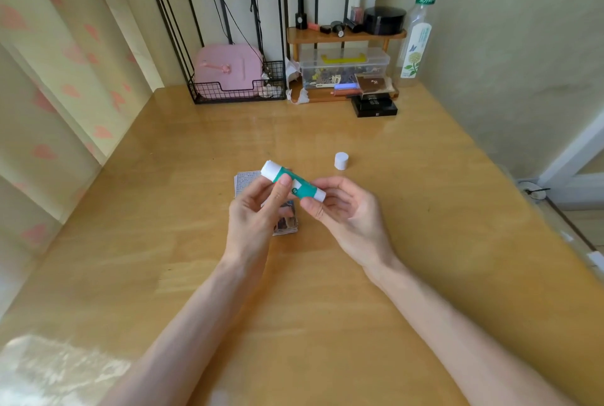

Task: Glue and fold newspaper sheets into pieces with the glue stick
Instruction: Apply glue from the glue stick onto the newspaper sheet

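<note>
Between the hands: uncapped glue stick (294, 184), left hand (251, 219) pinching barrel, right hand (346, 212) pinching base. I'd guess that's to twist glue out. Cap (341, 161) parked beyond right hand; folded newspaper (245, 181) underneath.

glue stick (294, 184): teal-white, uncapped, tilted, pinched between left hand (255, 212) and right hand (343, 212)
cap (341, 161): white, upright, beyond right hand
newspaper pieces (245, 180): folded stack beneath left hand

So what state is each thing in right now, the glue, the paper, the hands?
Glue stick: uncapped, held in both hands.
Cap: off, standing on the table.
Newspaper piece: folded, flat on the table.
Left hand: grips the stick's upper part.
Right hand: pinches its base.
</note>
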The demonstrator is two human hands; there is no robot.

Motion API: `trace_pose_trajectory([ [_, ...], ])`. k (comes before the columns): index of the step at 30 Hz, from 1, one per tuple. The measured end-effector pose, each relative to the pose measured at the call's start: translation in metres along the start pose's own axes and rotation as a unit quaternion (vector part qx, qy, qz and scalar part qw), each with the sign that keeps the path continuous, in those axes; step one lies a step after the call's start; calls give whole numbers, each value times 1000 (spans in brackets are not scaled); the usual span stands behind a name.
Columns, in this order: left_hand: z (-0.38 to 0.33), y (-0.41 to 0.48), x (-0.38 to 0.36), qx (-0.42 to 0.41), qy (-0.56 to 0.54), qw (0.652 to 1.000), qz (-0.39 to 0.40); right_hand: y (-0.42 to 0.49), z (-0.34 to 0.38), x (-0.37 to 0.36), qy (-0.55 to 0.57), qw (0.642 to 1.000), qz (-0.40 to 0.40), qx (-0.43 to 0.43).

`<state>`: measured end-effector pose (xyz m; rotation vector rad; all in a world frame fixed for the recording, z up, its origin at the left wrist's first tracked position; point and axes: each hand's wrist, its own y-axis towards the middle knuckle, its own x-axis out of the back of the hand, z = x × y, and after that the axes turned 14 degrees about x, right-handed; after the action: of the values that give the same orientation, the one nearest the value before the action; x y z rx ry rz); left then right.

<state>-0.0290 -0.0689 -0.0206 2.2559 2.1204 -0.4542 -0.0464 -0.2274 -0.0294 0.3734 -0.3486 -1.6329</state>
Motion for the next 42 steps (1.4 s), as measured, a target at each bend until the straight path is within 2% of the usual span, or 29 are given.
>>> trace_pose_trajectory([
  [3,4,0,2,2,-12,1000,-8,-6,-7,-2,-113,990,5,78],
  [6,5,-1,4,-3,-20,1000,-16,-7,-12,-2,-270,947,26,170],
  [8,5,0,6,-5,-17,1000,-19,-4,-14,-4,-323,926,64,187],
  [11,5,1,9,-6,-12,1000,-14,-2,-12,-3,-332,919,110,182],
  [14,4,0,8,-5,-23,1000,-6,-4,-7,-1,-266,947,148,105],
  [17,1,1,6,-2,-31,1000,5,-2,0,-2,-109,977,184,-10],
  [18,1,1,6,-2,-31,999,9,-1,4,-1,-26,978,197,-59],
  [20,1,0,6,-1,-31,999,18,2,14,0,156,951,193,-186],
  [21,1,0,5,2,-34,999,20,3,15,1,192,939,180,-223],
  [22,1,0,4,4,-39,999,19,3,15,1,172,944,171,-225],
  [24,1,0,3,8,-52,999,13,1,12,0,12,976,166,-140],
  [26,0,-1,2,12,-58,998,15,-3,7,1,-162,974,158,-1],
  [27,0,-1,2,13,-59,998,18,-4,3,3,-243,954,159,69],
  [29,-2,-2,3,12,-64,998,23,-4,-1,5,-393,887,156,186],
  [30,-2,-3,3,11,-64,998,24,-2,-1,4,-442,855,152,226],
  [31,-3,-4,3,10,-62,998,24,-1,-3,3,-464,837,149,247],
  [32,-2,-4,4,7,-59,998,23,-2,-3,0,-456,842,152,244],
  [33,-3,-4,5,3,-55,998,22,-2,-3,-1,-421,865,161,219],
  [35,-2,-5,6,-2,-54,998,21,-4,-3,-1,-316,918,193,141],
  [38,-4,-4,6,-2,-59,998,26,-2,0,2,-122,966,227,-1],
  [39,-5,-5,6,-4,-57,998,30,-1,3,3,-21,970,232,-64],
  [40,-5,-5,6,-6,-53,998,35,1,7,4,90,959,232,-138],
  [42,-6,-6,6,-10,-48,997,51,3,15,6,272,902,217,-254],
])
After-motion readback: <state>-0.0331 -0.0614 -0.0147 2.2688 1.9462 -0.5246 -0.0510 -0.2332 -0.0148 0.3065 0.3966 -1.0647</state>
